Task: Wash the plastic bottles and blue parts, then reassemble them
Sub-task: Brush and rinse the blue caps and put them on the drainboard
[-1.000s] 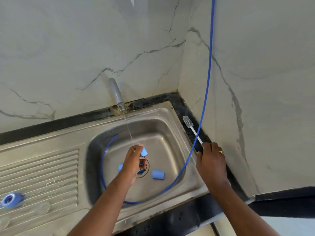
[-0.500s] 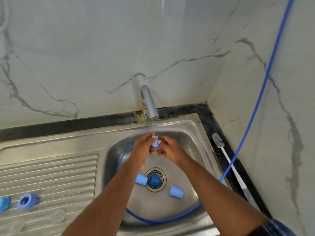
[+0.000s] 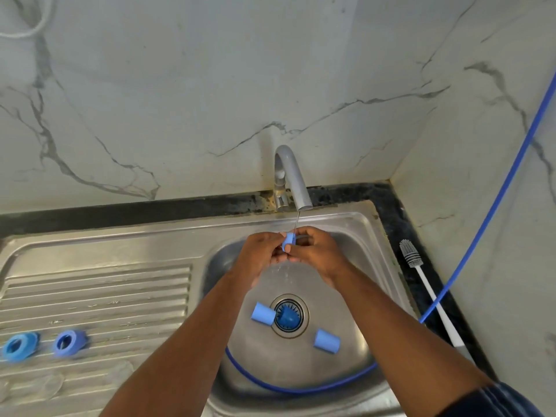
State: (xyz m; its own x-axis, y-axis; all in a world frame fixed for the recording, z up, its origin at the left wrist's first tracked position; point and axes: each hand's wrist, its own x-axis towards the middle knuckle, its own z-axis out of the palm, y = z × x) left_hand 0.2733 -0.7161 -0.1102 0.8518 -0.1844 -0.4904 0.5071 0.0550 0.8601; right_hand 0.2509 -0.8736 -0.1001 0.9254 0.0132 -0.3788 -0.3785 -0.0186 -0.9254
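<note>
A small blue part [image 3: 288, 241] is pinched between the two hands, which meet above the basin. The left hand [image 3: 264, 254] curls its fingers round it from one side and the right hand [image 3: 316, 253] closes its fingertips on it from the other, so both are clamped on the same piece. A thin stream of water [image 3: 296, 221] falls onto the part just beyond the fingertips, from the grey tap [image 3: 293, 179] standing farther out past the hands against the marble wall [image 3: 180, 100]. Nearer the person than the hands, between the forearms, a second blue part [image 3: 262, 313] lies on its side against the rim of the drain, where a blue strainer [image 3: 289, 316] sits in the basin floor. A third blue part [image 3: 327, 341] lies on its side just beside the drain, toward the right forearm. A blue hose [image 3: 301, 389] curves round the basin floor below the wrists and climbs the wall out to the right of the right hand. Also right of that hand, a white-handled bottle brush [image 3: 421, 284] lies on the dark counter edge [image 3: 400, 224] beside the steel sink [image 3: 346, 219]. Well to the left of the left hand, on the ribbed drainboard [image 3: 105, 296], a blue ring [image 3: 70, 343] and a paler blue ring [image 3: 19, 346] lie near each other but apart. Faint clear shapes beside them are too dim to identify. A dark blue sleeve [image 3: 496, 400] covers the right upper arm.
</note>
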